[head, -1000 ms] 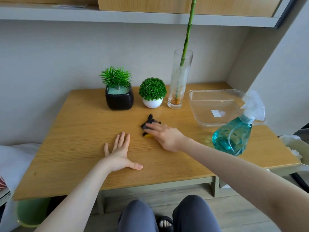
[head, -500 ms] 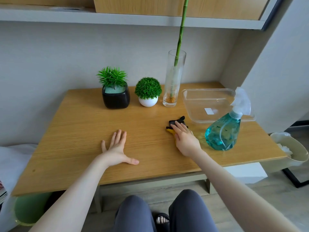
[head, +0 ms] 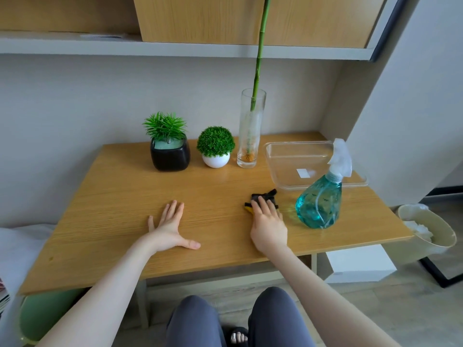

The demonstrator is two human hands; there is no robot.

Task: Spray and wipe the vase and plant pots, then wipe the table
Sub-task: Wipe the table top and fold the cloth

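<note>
Cloth [head: 263, 200], 1 dark piece with a yellow edge, lay on the table [head: 112, 196] under your right hand [head: 269, 226], whose straight fingers pressed it flat; its long axis ran toward the far right. Your left hand [head: 170, 229] rested flat, fingers spread. Just right stood 1 spray bottle [head: 319, 204], nozzle facing right. Farther back were 1 clear tray [head: 295, 161], 2 plant pots [head: 170, 156] and 1 glass vase [head: 249, 131].

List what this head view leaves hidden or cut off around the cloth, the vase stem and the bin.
- Cloth: head view, mostly covered by the right hand; its full shape is hidden.
- Green stem in the glass vase: its top is cut off by the upper frame edge.
- Bin beside the table: white contents too small to identify.
- Left hand: lies flat, hiding the tabletop beneath.
</note>
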